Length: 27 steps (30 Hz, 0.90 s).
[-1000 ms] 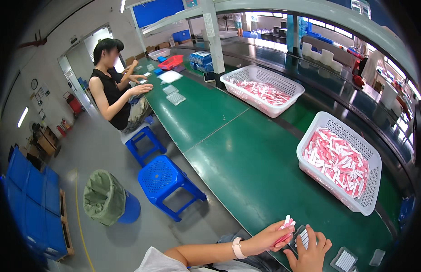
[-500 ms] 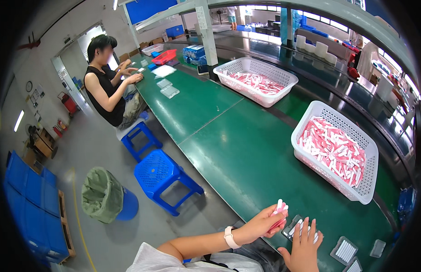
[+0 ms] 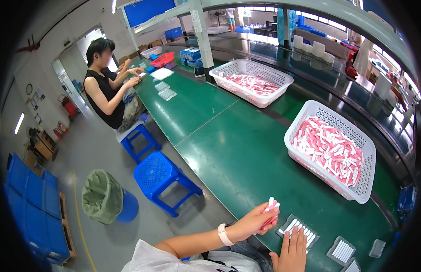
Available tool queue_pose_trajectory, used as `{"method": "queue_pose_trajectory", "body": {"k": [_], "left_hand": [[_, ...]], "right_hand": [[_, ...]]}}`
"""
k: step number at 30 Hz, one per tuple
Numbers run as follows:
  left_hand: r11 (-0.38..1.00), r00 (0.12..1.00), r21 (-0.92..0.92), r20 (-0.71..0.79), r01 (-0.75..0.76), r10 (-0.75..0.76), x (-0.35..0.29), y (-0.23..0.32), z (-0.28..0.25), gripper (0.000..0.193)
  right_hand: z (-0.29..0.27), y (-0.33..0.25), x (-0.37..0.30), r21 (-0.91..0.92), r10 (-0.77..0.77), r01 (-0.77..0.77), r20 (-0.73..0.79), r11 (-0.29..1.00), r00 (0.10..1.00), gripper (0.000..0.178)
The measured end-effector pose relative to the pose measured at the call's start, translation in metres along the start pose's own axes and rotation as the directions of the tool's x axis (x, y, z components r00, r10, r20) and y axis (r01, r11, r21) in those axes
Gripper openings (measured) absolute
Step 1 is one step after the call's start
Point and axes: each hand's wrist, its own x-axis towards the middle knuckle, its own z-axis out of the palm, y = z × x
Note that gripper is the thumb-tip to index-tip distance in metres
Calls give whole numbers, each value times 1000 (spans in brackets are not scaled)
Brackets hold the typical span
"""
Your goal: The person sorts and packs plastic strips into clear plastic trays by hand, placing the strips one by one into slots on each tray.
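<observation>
My left hand [image 3: 255, 223] is closed around a bundle of small pink-and-white sticks [image 3: 271, 209], whose white ends poke out above the fingers. Fingers stretched out, my right hand [image 3: 291, 254] lies over the lower edge of a small clear tray [image 3: 281, 229]. A row of white sticks [image 3: 303, 228] fills that tray, partly covered by my fingertips. To its right sits a similar filled tray [image 3: 341, 250], with another [image 3: 352, 265] cut off by the picture's rim. A small clear case [image 3: 377, 248] lies farther right.
Two white perforated baskets [image 3: 310, 156] [image 3: 237, 90] of pink-and-white sticks stand along the green table [image 3: 219, 145]. A person [image 3: 106, 86] in a black sleeveless top works at the far left. Blue stools [image 3: 156, 172] and a lined bin [image 3: 101, 195] stand beside the table.
Both my hands have shifted slightly left. My right fingers have slid down toward the tray's lower edge, leaving more of the white sticks in sight. The left hand still grips its bundle.
</observation>
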Motion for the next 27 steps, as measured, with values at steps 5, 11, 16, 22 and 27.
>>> {"method": "queue_pose_trajectory", "body": {"k": [5, 11, 16, 22, 27], "left_hand": [[1000, 1000, 25, -19, -4, 4, -1, 4, 9, 18], [999, 999, 37, 46, -19, 18, -5, -1, 16, 16], [999, 998, -5, 61, 36, -36, -8, -3, 14, 17], [977, 983, 174, 116, 123, -144, -14, -21, 14, 23], [941, 946, 271, 196, 201, -258, -13, -21, 16, 32]], "right_hand": [[6, -2, -5, -30, 7, -9, -45, 1000, 999, 69], [5, 2, -15, 38, -17, 22, -126, 999, 992, 76], [-4, 12, -24, 110, -83, 95, -113, 989, 990, 76], [-6, 36, -30, 64, -8, 21, -202, 998, 979, 49], [-13, 82, -40, 331, 172, -115, -149, 937, 974, 33]]}}
